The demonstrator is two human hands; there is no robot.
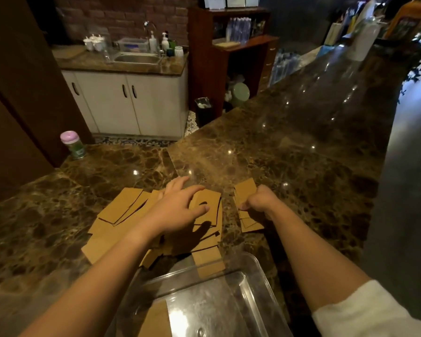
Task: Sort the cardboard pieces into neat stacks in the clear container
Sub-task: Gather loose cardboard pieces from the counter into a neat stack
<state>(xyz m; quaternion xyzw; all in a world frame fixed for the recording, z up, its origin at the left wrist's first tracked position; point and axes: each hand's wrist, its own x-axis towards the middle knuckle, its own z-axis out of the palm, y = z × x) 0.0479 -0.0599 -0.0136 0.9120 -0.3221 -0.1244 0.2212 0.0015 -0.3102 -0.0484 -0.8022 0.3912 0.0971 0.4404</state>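
**Gathering cardboard, container nearly empty**

We are at the collecting step. Our left hand (pixel 180 210) reaches over the loose heap of cardboard pieces (pixel 122 215) spread on the marble bench (pixel 289 166), its grip spread wide, fingers relaxed and arched above the topmost piece, thumb out to the right. We cannot tell whether the fingertips already touch the cardboard or hover just above it. Our right hand (pixel 260 203) sits just beside the heap, to its right, with its grip curled tight around a small bundle of pieces (pixel 247 207) held roughly on edge; some of that bundle pokes out above and below the fist.

The clear container (pixel 258 271) lies nearest us, at the bottom of the view, its far rim touching or overlapping the near edge of the heap. One cardboard piece (pixel 156 322) seems to lie at its left side, though we cannot tell whether it is inside or beneath the clear floor. By our judgement the sorting is at an early stage, since most pieces remain on the bench.

Next, we think the left hand must pick a piece matching the bundle's shape, slide it free of its overlapping neighbours, and square it against the bundle before anything goes into the container.
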